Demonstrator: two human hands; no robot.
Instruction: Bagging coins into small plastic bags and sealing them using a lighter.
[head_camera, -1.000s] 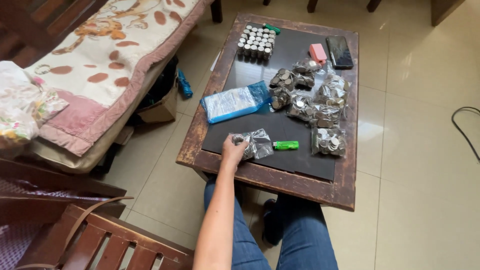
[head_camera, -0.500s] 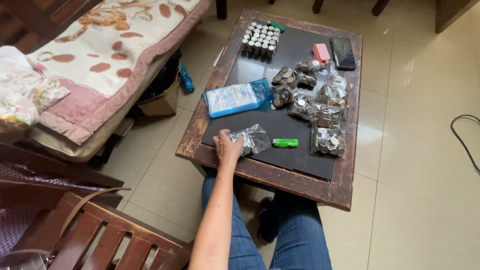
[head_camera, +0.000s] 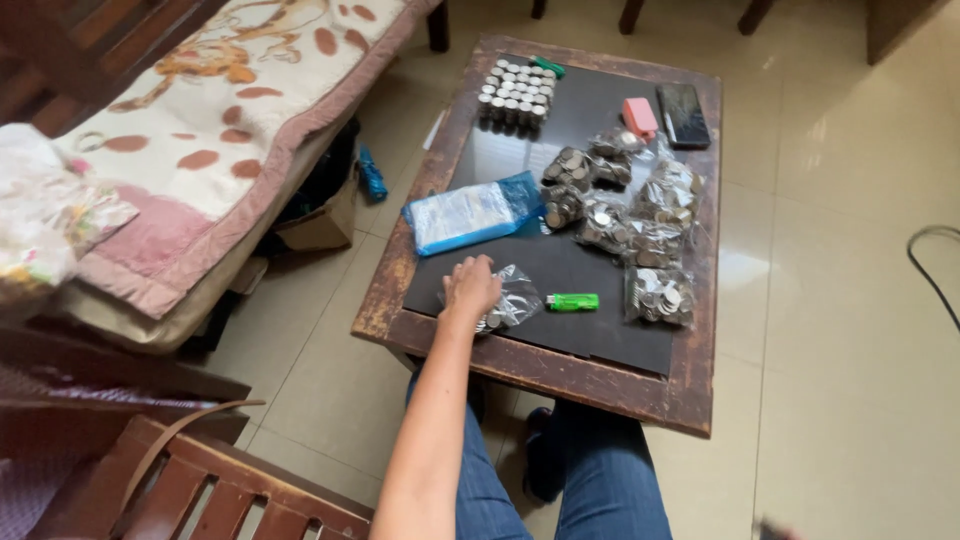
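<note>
Head view, lower centre: my left hand (head_camera: 471, 288) rests on a clear coin bag (head_camera: 508, 300).
Fingers: curled onto the bag, not clamped.
Beside it: green lighter (head_camera: 573, 301).
Right hand: out of view.

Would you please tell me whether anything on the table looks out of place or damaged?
Nothing is spilled. The coins stay inside their clear bags, and the left hand rests on one small bag beside a green lighter. The wooden table has a worn, scuffed front edge, which is the only visible damage.

Left arm outstretched, left hand (head_camera: 471, 287) palm down, fingers curled.
</note>
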